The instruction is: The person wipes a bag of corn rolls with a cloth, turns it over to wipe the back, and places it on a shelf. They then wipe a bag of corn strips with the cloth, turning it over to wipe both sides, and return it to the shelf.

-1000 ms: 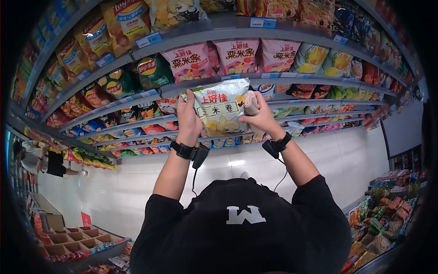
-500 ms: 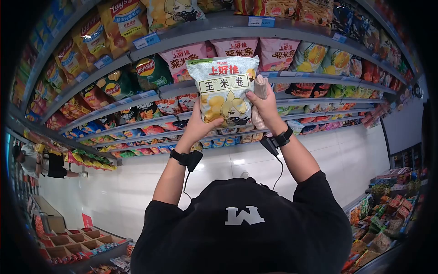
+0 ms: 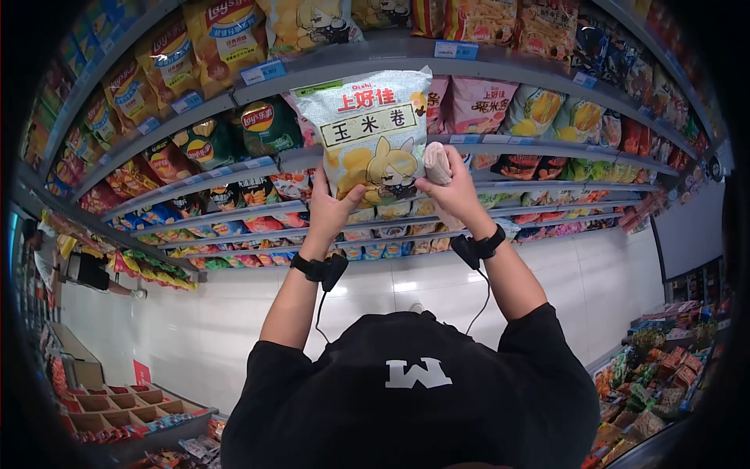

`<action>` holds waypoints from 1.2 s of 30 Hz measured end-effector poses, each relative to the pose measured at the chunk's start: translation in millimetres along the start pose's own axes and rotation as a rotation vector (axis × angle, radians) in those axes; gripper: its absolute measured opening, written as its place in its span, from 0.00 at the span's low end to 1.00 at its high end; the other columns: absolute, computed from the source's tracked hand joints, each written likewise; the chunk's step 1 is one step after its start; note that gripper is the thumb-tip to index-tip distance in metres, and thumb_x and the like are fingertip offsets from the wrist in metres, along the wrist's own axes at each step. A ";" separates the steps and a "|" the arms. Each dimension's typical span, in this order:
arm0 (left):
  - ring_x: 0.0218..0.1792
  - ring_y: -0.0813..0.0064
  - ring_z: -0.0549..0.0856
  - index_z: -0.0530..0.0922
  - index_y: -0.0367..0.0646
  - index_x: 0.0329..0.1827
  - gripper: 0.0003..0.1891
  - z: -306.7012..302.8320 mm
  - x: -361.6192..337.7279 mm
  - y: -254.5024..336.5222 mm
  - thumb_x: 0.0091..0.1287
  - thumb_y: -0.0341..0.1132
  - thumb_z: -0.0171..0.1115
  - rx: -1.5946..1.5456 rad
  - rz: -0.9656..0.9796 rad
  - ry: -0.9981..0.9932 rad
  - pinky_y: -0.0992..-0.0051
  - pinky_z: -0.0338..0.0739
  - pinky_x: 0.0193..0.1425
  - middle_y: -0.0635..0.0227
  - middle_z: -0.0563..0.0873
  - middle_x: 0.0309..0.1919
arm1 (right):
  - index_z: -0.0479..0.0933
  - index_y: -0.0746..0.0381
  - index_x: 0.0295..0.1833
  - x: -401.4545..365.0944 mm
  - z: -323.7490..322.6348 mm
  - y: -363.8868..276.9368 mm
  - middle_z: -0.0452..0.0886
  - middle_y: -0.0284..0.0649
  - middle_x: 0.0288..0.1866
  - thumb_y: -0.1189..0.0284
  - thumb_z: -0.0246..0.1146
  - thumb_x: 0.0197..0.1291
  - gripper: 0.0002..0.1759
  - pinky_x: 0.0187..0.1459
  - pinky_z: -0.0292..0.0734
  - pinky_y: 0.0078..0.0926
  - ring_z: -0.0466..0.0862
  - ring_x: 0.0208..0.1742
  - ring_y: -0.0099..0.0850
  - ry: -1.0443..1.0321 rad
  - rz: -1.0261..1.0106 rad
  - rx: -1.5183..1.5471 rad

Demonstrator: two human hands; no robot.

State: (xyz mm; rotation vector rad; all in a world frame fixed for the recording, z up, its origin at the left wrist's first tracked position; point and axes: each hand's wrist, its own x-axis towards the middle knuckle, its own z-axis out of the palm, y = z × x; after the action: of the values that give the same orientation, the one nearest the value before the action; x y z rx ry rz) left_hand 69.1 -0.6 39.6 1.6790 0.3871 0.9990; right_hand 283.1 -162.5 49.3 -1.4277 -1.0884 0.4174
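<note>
A silver and yellow snack bag (image 3: 367, 144) with large printed characters and a cartoon figure is held upright in front of the shelves. My left hand (image 3: 332, 209) grips its lower left side, thumb across the front. My right hand (image 3: 457, 187) has its thumb at the bag's lower right edge and its fingers closed round a folded pale pink item (image 3: 437, 162), which lies beside the bag. Behind the bag, pink snack bags (image 3: 480, 105) stand on a shelf, partly covered by it.
Curved-looking shelves (image 3: 351, 56) full of snack bags span the front. Another person (image 3: 78, 270) is at the far left. A compartmented wooden display (image 3: 125, 406) stands lower left, and packaged goods (image 3: 648, 399) fill a display lower right. Pale floor (image 3: 391, 285) lies below the shelves.
The snack bag appears larger and has shifted slightly up and left, tilting a little. The pink item's end now points more toward the camera.
</note>
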 end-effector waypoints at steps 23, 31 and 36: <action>0.66 0.57 0.81 0.57 0.32 0.80 0.43 42.1 170.1 145.3 0.70 0.40 0.74 0.109 0.510 0.163 0.64 0.74 0.70 0.45 0.79 0.67 | 0.75 0.64 0.54 161.8 -29.1 -155.1 0.88 0.53 0.46 0.56 0.75 0.63 0.27 0.50 0.81 0.42 0.89 0.49 0.51 0.405 -0.442 -0.195; 0.68 0.55 0.78 0.58 0.35 0.79 0.44 25.3 226.4 106.0 0.68 0.39 0.76 0.243 0.634 0.170 0.61 0.72 0.72 0.43 0.75 0.70 | 0.73 0.65 0.52 195.4 -32.4 -138.7 0.87 0.58 0.45 0.54 0.76 0.61 0.30 0.49 0.81 0.48 0.87 0.49 0.60 0.427 -0.453 -0.240; 0.59 0.51 0.82 0.65 0.35 0.75 0.39 24.3 242.1 93.4 0.66 0.39 0.76 0.445 0.680 0.222 0.59 0.75 0.66 0.45 0.81 0.62 | 0.72 0.65 0.52 193.6 -37.2 -130.3 0.87 0.58 0.45 0.55 0.76 0.61 0.29 0.49 0.81 0.48 0.87 0.49 0.60 0.421 -0.401 -0.293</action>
State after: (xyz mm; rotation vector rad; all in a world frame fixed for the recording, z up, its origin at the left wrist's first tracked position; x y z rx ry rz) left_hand 210.1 117.5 224.3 2.1715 0.1827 1.7019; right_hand 360.7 -51.9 243.2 -1.4193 -1.0782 -0.3302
